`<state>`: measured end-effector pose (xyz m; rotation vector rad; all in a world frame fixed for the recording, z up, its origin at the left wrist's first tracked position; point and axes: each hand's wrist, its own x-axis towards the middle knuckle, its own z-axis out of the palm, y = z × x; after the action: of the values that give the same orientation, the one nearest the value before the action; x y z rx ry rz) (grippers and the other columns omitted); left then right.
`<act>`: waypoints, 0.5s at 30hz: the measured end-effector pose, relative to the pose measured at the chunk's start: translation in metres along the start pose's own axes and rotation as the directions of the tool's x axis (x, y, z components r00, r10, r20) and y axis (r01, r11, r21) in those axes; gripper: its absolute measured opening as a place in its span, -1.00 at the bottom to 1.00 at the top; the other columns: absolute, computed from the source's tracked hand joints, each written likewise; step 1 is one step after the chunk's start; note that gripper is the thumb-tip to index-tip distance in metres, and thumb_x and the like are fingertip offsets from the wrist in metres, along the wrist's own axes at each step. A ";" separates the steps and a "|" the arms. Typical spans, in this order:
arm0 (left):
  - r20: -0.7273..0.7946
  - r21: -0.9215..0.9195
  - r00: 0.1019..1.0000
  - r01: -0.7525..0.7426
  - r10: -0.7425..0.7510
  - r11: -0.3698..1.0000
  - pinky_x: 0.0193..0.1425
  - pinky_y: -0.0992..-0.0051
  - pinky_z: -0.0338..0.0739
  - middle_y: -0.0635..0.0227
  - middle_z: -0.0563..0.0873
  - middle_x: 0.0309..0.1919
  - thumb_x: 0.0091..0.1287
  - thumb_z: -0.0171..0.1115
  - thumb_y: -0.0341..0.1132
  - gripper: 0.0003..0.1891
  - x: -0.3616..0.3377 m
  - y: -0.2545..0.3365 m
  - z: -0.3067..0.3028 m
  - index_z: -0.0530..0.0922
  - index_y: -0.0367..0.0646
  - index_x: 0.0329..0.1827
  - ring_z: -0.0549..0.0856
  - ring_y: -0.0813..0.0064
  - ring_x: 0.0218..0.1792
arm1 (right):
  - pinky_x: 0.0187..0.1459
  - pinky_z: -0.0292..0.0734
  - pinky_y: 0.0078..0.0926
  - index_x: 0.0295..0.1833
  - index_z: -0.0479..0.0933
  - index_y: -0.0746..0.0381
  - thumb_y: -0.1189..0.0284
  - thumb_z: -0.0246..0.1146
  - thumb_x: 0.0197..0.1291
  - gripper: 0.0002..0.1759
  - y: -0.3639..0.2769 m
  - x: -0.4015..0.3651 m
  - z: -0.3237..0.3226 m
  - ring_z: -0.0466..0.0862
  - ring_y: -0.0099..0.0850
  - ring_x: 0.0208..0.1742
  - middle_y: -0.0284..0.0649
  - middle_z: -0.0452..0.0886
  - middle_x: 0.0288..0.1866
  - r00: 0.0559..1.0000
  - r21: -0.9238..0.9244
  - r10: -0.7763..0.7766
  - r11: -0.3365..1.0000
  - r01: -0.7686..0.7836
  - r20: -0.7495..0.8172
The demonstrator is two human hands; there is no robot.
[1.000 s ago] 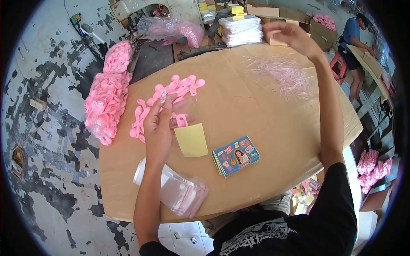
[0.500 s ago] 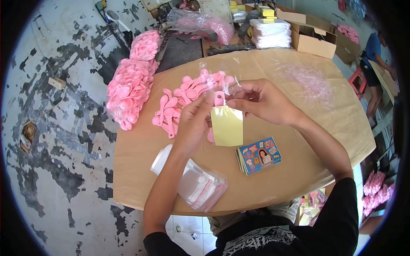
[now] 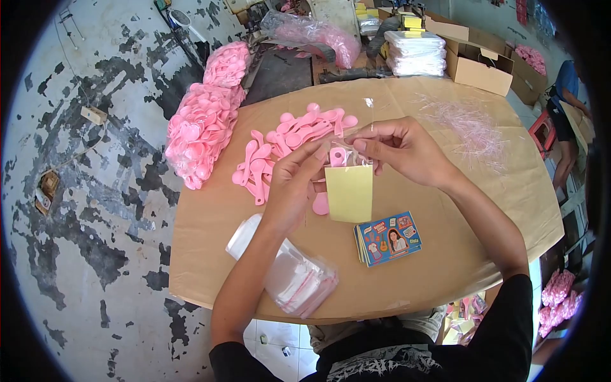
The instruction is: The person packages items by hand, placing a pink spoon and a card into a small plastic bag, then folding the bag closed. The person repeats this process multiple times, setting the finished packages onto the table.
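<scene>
Between my two hands hangs a clear plastic bag holding a yellow card (image 3: pixel 349 194) and a pink spoon, whose handle end with a hole (image 3: pixel 338 156) shows above the card. My left hand (image 3: pixel 296 184) pinches the bag's upper left side. At the upper right edge, my right hand (image 3: pixel 398 149) has thumb and fingers closed on the plastic. Loose pink spoons (image 3: pixel 258 162) lie behind my left hand. A stack of blue printed cards (image 3: pixel 388 239) sits at the right front, and clear bags (image 3: pixel 299 277) lie beneath my left forearm.
Packed pink spoons (image 3: pixel 200 130) stand at the table's left edge. Thin plastic strips (image 3: pixel 468 130) lie at the back right. Behind are a stack of clear packs (image 3: pixel 415 54) and an open cardboard box (image 3: pixel 482 70). A person (image 3: pixel 563 105) is at the far right.
The view has shifted a little. The bag with the card hangs slightly lower and further right, and my right fingers have moved along its top edge.
</scene>
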<state>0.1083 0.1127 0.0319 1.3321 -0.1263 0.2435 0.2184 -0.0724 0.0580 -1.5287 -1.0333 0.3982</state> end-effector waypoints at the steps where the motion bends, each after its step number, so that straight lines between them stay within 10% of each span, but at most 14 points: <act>1: 0.036 -0.008 0.999 -0.010 0.010 1.000 -0.05 0.40 0.70 0.18 0.68 0.03 0.51 0.02 -0.33 -0.63 0.001 0.001 -0.004 0.42 -0.30 0.29 0.75 0.40 -0.10 | -0.38 0.53 -0.65 0.07 0.65 0.25 0.41 0.25 0.33 -0.75 0.000 0.000 -0.001 0.57 -0.69 -0.41 -0.37 0.67 -0.34 1.000 -0.003 -0.010 1.000 0.009 -0.006; 12: 0.124 0.279 0.990 -0.101 0.069 0.955 0.02 0.42 0.67 0.27 0.71 -0.07 0.51 0.00 -0.37 -0.73 -0.004 0.024 -0.006 0.50 -0.20 0.19 0.72 0.47 -0.07 | -0.18 0.54 -0.56 -0.05 0.69 0.27 0.66 0.24 0.17 -0.76 0.010 -0.001 -0.004 0.64 -0.52 -0.20 -0.23 0.72 -0.15 0.968 0.084 -0.252 0.964 0.251 0.003; 15: 0.188 0.324 0.978 -0.145 0.086 0.935 0.05 0.42 0.65 0.29 0.69 -0.04 0.51 -0.02 -0.40 -0.74 -0.004 0.026 -0.012 0.51 -0.21 0.18 0.70 0.49 -0.04 | -0.17 0.53 -0.49 -0.15 0.72 0.25 0.73 0.23 0.02 -0.70 0.005 0.000 -0.009 0.62 -0.42 -0.18 -0.23 0.74 -0.20 0.873 -0.153 -0.475 0.860 0.486 0.109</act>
<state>0.0972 0.1291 0.0527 1.6898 -0.3208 0.2576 0.2269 -0.0778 0.0560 -1.3518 -1.4901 0.0034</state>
